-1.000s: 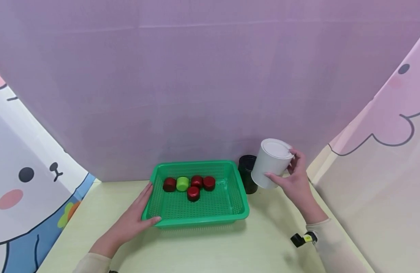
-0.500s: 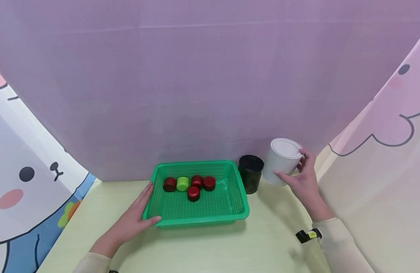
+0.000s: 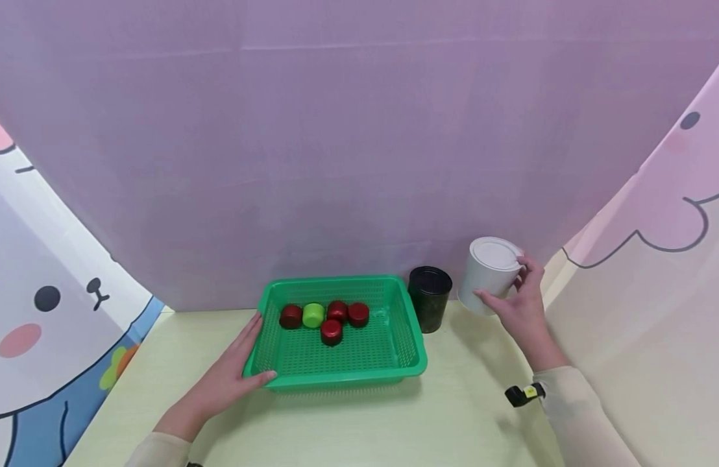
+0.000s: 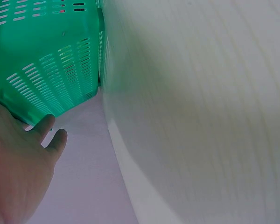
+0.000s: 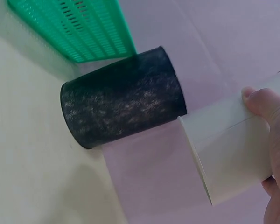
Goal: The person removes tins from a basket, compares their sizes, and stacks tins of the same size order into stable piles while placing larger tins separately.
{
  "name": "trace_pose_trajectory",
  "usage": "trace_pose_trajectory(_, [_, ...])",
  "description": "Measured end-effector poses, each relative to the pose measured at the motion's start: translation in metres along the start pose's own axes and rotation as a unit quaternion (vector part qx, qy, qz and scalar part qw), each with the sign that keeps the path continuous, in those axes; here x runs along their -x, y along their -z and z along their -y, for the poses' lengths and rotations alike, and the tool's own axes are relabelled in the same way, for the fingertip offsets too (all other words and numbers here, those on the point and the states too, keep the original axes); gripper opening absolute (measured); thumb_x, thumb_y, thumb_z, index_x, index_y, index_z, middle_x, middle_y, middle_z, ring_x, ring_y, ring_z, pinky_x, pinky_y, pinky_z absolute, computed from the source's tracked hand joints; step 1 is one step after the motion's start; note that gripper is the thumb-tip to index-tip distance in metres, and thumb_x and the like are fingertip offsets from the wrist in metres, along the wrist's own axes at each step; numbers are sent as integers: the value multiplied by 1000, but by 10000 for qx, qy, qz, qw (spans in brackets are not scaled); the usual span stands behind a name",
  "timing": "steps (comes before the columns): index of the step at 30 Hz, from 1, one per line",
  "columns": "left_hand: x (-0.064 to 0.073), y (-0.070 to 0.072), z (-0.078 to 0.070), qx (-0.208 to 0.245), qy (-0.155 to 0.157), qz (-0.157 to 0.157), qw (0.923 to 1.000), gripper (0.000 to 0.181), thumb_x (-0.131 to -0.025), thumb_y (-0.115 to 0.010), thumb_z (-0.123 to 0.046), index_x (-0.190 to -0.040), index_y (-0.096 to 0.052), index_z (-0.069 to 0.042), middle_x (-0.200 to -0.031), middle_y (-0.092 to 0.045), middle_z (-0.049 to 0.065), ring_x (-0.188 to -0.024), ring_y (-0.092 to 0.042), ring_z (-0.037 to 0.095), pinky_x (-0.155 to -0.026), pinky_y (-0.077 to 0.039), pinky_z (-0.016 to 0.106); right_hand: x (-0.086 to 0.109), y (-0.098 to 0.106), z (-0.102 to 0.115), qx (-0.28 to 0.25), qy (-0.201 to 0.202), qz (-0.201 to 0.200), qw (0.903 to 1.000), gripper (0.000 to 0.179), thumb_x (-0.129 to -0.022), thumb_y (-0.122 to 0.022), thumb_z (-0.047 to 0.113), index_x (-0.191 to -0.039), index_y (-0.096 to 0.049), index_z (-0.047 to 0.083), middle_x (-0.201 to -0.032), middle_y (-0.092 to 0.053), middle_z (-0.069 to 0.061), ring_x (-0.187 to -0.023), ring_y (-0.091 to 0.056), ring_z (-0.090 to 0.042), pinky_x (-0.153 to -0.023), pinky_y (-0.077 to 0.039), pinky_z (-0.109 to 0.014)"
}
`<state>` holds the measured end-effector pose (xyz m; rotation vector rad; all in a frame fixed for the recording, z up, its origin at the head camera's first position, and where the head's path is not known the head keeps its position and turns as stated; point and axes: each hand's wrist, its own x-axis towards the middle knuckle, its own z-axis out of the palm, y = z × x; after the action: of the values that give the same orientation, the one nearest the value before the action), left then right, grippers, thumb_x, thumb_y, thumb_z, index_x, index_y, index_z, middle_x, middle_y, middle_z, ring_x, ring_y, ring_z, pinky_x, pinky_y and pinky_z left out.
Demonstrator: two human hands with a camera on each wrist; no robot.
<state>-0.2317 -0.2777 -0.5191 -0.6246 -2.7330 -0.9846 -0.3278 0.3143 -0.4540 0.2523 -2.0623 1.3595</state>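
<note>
My right hand (image 3: 522,310) grips a white can (image 3: 489,275) by its side and upper edge, with the thumb low on the near side. The can is tilted and held above the table, just right of a black can (image 3: 429,298). In the right wrist view its lower rim is near the black can's top edge; whether they touch I cannot tell. My left hand (image 3: 228,383) rests against the left front corner of a green basket (image 3: 348,378), fingers straight along its left side, thumb at the front rim. Inside lie several dark red caps (image 3: 331,332) and a lime green cap (image 3: 313,315).
The black can stands upright against the basket's right side. A pale table (image 3: 348,431) lies beneath, with a purple cloth wall (image 3: 359,162) close behind. Printed cloth panels (image 3: 645,311) rise at the right and left.
My right hand has moved right with the white can, bringing the black can into fuller view. The move slows toward now. My left hand and the basket stay in place.
</note>
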Motion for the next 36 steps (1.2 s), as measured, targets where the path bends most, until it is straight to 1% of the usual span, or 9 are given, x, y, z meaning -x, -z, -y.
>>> trace_pose_trajectory(5, [1, 0, 0, -1, -7, -11, 10000, 108, -100, -83, -38, -177, -16, -4, -185, -11, 17, -163, -21, 56, -119, -34, 78, -2, -4, -15, 157, 103, -24, 9998, 110, -75, -96, -13, -158, -26, 3, -173, -34, -16, -148, -47, -37, -123, -42, -35])
trace_pose_trajectory(7, [1, -1, 0, -4, -13, -21, 10000, 108, -100, -83, -38, -177, -15, -4, -185, -10, 17, -163, -21, 56, -119, -34, 79, -2, -6, -21, 226, 145, -45, 9996, 109, -75, -97, -12, -157, -26, 2, -174, -32, -17, -148, -47, -39, -123, -42, -40])
trace_pose_trajectory(9, [1, -1, 0, -8, -18, -28, 10000, 108, -100, -83, -38, -177, -15, -5, -185, -10, 16, -163, -21, 55, -119, -34, 79, -1, -7, -25, 312, 171, -69, 9993, 109, -76, -97, -11, -158, -26, 1, -176, -30, -19, -148, -47, -43, -124, -43, -48])
trace_pose_trajectory(12, [1, -2, 1, -16, -21, -36, 10000, 108, -100, -83, -38, -178, -15, -6, -185, -10, 15, -163, -20, 55, -119, -33, 79, 2, -10, -30, 392, 150, -102, 9991, 108, -77, -97, -9, -158, -26, 1, -177, -28, -20, -147, -47, -46, -122, -42, -59])
trace_pose_trajectory(14, [1, -2, 1, -9, -20, -42, 10000, 108, -100, -83, -38, -178, -15, -6, -185, -10, 14, -164, -20, 54, -119, -33, 78, 4, -13, -34, 414, 139, -132, 9990, 108, -77, -97, -8, -158, -26, 0, -176, -29, -20, -146, -47, -46, -120, -42, -63])
trace_pose_trajectory(17, [1, -2, 1, -3, -13, -44, 10000, 108, -100, -83, -38, -178, -15, -6, -185, -10, 14, -164, -20, 54, -119, -33, 79, 6, -18, -42, 423, 90, -182, 9989, 109, -77, -98, -7, -159, -26, -1, -176, -31, -19, -146, -47, -45, -120, -41, -64])
trace_pose_trajectory(23, [1, -1, 0, -21, 8, -33, 10000, 108, -100, -83, -39, -178, -15, -6, -185, -10, 15, -164, -20, 54, -119, -33, 78, 13, -28, -55, 447, -75, -238, 9987, 107, -77, -97, -7, -157, -27, -1, -172, -35, -26, -144, -47, -50, -119, -41, -69])
trace_pose_trajectory(31, [1, 0, 0, 1, 38, -3, 10000, 109, -101, -82, -39, -178, -13, -6, -186, -8, 14, -164, -19, 54, -120, -32, 77, 24, -37, -69, 453, -440, -58, 9980, 109, -78, -98, -4, -158, -24, 2, -169, -33, -30, -136, -50, -53, -114, -44, -69])
trace_pose_trajectory(36, [1, -1, 0, -7, -8, -43, 10000, 108, -100, -83, -38, -177, -15, -5, -185, -11, 16, -163, -20, 55, -119, -33, 78, 28, -39, -76, 616, -517, 76, 9967, 109, -81, -97, -1, -161, -23, 0, -165, -37, -34, -135, -51, -55, -114, -44, -70])
